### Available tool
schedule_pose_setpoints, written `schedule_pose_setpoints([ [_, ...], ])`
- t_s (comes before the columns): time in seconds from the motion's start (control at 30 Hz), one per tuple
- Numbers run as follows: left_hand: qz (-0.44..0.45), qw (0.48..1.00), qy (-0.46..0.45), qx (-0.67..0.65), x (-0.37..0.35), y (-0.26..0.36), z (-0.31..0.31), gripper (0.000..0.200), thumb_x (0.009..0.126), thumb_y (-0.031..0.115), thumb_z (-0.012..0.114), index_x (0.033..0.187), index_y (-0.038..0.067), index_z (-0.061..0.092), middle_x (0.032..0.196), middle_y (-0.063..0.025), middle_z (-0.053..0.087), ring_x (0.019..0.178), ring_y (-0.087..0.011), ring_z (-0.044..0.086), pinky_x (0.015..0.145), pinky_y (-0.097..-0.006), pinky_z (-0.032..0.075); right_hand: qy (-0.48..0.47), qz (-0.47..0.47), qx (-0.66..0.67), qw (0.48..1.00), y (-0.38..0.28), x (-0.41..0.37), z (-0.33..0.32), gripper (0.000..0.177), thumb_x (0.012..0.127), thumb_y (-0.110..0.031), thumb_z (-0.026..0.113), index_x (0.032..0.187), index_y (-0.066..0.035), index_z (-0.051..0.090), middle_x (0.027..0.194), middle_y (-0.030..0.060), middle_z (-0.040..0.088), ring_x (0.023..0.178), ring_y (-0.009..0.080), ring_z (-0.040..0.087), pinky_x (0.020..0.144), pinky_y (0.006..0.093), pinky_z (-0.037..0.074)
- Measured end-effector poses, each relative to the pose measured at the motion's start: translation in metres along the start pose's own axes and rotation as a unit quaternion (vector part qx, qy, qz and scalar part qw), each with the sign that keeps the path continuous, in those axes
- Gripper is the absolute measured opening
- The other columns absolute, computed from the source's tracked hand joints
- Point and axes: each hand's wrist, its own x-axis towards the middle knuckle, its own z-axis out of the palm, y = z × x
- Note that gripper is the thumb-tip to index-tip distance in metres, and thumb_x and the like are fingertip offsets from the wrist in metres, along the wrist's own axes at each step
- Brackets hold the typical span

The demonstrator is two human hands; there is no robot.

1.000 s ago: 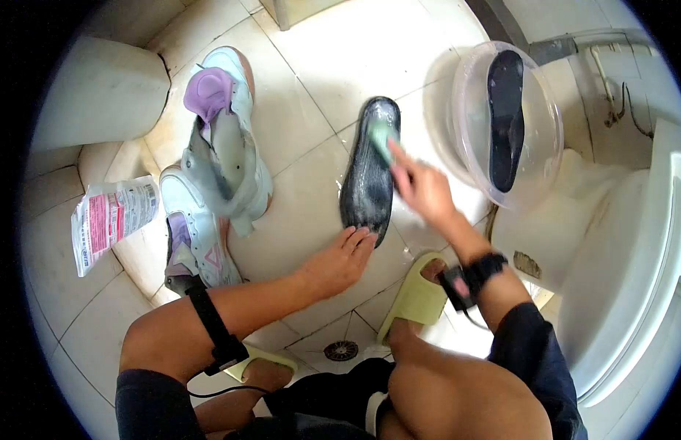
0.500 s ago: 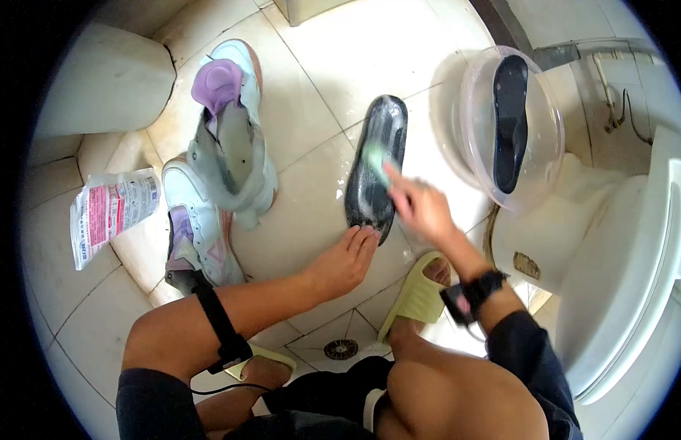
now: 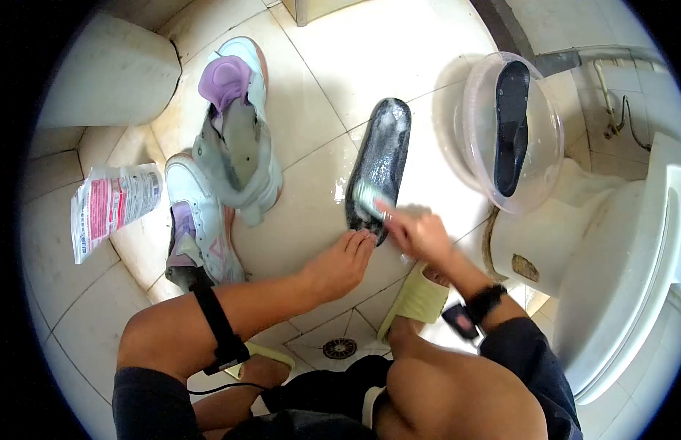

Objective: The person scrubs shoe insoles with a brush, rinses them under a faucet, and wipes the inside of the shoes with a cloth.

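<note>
A wet black insole [image 3: 384, 150] with some foam on it lies on the tiled floor in the middle. My left hand [image 3: 343, 265] rests its fingertips on the insole's near end, pressing it; the fingers are together. A brush with pale green bristles [image 3: 367, 196] is in my right hand [image 3: 421, 233], whose fingers are closed round its handle. The bristles touch the lower part of the insole and are slightly blurred.
Two white and purple shoes [image 3: 245, 158] [image 3: 197, 213] sit at the left beside a printed plastic pouch [image 3: 116, 205]. At the right, another black insole [image 3: 512, 128] lies across a clear basin [image 3: 549, 147]. A toilet [image 3: 619, 271] stands at the right, and a floor drain [image 3: 339, 348] is near my feet.
My right hand has moved the brush down along the insole, towards its near end. My left hand stays at the near end.
</note>
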Motion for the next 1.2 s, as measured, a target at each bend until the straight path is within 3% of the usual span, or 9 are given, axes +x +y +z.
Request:
schedule_pose_setpoints([
  [0.1, -0.011, 1.0, 0.014, 0.008, -0.003, 0.004, 0.004, 0.052, 0.087, 0.021, 0.043, 0.128, -0.012, 0.047, 0.134, -0.0241, 0.048, 0.125, -0.0354, 0.045, 0.106, -0.0446, 0.032, 0.029, 0.213, -0.02, 0.976, 0.017, 0.07, -0.022, 0.042, 0.09, -0.025, 0.054, 0.133, -0.022, 0.052, 0.067, 0.0177, 0.064, 0.058, 0.0324, 0.062, 0.056, 0.0426, 0.05],
  [0.2, -0.01, 1.0, 0.021, 0.008, -0.003, 0.002, 0.003, 0.052, 0.087, 0.021, 0.043, 0.128, -0.012, 0.047, 0.135, -0.0241, 0.046, 0.126, -0.0355, 0.044, 0.108, -0.0446, 0.031, 0.043, 0.239, 0.012, 0.97, 0.018, 0.078, -0.022, 0.042, 0.092, -0.025, 0.051, 0.134, -0.022, 0.05, 0.068, 0.0193, 0.063, 0.058, 0.0346, 0.062, 0.056, 0.0446, 0.05],
  [0.43, -0.009, 1.0, 0.005, -0.017, -0.003, 0.002, 0.009, 0.051, 0.088, 0.021, 0.043, 0.127, -0.011, 0.048, 0.136, -0.0233, 0.046, 0.127, -0.0358, 0.042, 0.108, -0.045, 0.031, 0.054, 0.045, 0.055, 0.996, -0.022, -0.026, 0.001, 0.056, 0.083, -0.013, 0.064, 0.136, -0.019, 0.049, 0.084, 0.0164, 0.068, 0.066, 0.0305, 0.065, 0.062, 0.0414, 0.053],
  [0.57, -0.021, 0.999, 0.015, -0.032, 0.0, 0.004, 0.01, 0.051, 0.087, 0.021, 0.043, 0.126, -0.012, 0.048, 0.135, -0.0235, 0.046, 0.127, -0.036, 0.042, 0.108, -0.0453, 0.031, 0.002, 0.279, -0.009, 0.96, 0.01, 0.06, -0.024, 0.042, 0.092, -0.025, 0.054, 0.134, -0.022, 0.051, 0.068, 0.0201, 0.063, 0.054, 0.0323, 0.06, 0.056, 0.0419, 0.049],
  [0.63, -0.017, 0.999, 0.026, -0.023, 0.001, 0.002, 0.008, 0.051, 0.087, 0.021, 0.043, 0.126, -0.012, 0.049, 0.135, -0.0234, 0.046, 0.127, -0.0359, 0.043, 0.108, -0.0453, 0.031, 0.101, 0.231, -0.027, 0.967, 0.032, 0.094, -0.029, 0.042, 0.094, -0.031, 0.049, 0.136, -0.021, 0.049, 0.064, 0.0216, 0.06, 0.051, 0.0305, 0.059, 0.053, 0.043, 0.046],
  [0.73, -0.018, 0.999, 0.02, -0.038, -0.001, 0.001, 0.004, 0.05, 0.086, 0.02, 0.045, 0.125, -0.011, 0.049, 0.135, -0.0232, 0.047, 0.126, -0.0359, 0.043, 0.107, -0.0452, 0.032, 0.033, 0.322, 0.084, 0.943, -0.004, 0.075, -0.03, 0.042, 0.094, -0.029, 0.05, 0.136, -0.021, 0.049, 0.065, 0.0226, 0.06, 0.051, 0.0312, 0.059, 0.054, 0.0432, 0.046],
  [0.8, -0.031, 0.998, 0.016, -0.049, 0.004, -0.007, 0.004, 0.05, 0.086, 0.019, 0.045, 0.125, -0.011, 0.049, 0.134, -0.023, 0.047, 0.126, -0.0358, 0.043, 0.107, -0.0449, 0.033, 0.083, 0.216, 0.09, 0.969, -0.017, 0.015, 0.018, 0.052, 0.089, -0.017, 0.057, 0.139, -0.023, 0.045, 0.081, 0.0196, 0.065, 0.068, 0.0342, 0.063, 0.063, 0.0433, 0.051],
  [1.0, -0.019, 0.999, 0.008, -0.043, 0.003, 0.001, 0.008, 0.052, 0.086, 0.018, 0.045, 0.128, -0.013, 0.045, 0.135, -0.0228, 0.047, 0.127, -0.0359, 0.043, 0.107, -0.0447, 0.033, 0.033, 0.055, 0.061, 0.996, -0.012, -0.006, 0.006, 0.049, 0.084, -0.017, 0.064, 0.132, -0.019, 0.053, 0.069, 0.0115, 0.064, 0.057, 0.0291, 0.06, 0.055, 0.0406, 0.05],
  [1.2, -0.023, 0.999, 0.026, -0.033, 0.001, -0.002, 0.007, 0.052, 0.086, 0.018, 0.045, 0.129, -0.013, 0.044, 0.135, -0.0245, 0.046, 0.127, -0.0358, 0.042, 0.107, -0.045, 0.032, 0.068, 0.269, 0.006, 0.961, 0.018, 0.091, -0.03, 0.043, 0.093, -0.029, 0.051, 0.135, -0.02, 0.049, 0.065, 0.0197, 0.06, 0.058, 0.0366, 0.06, 0.057, 0.0418, 0.048],
])
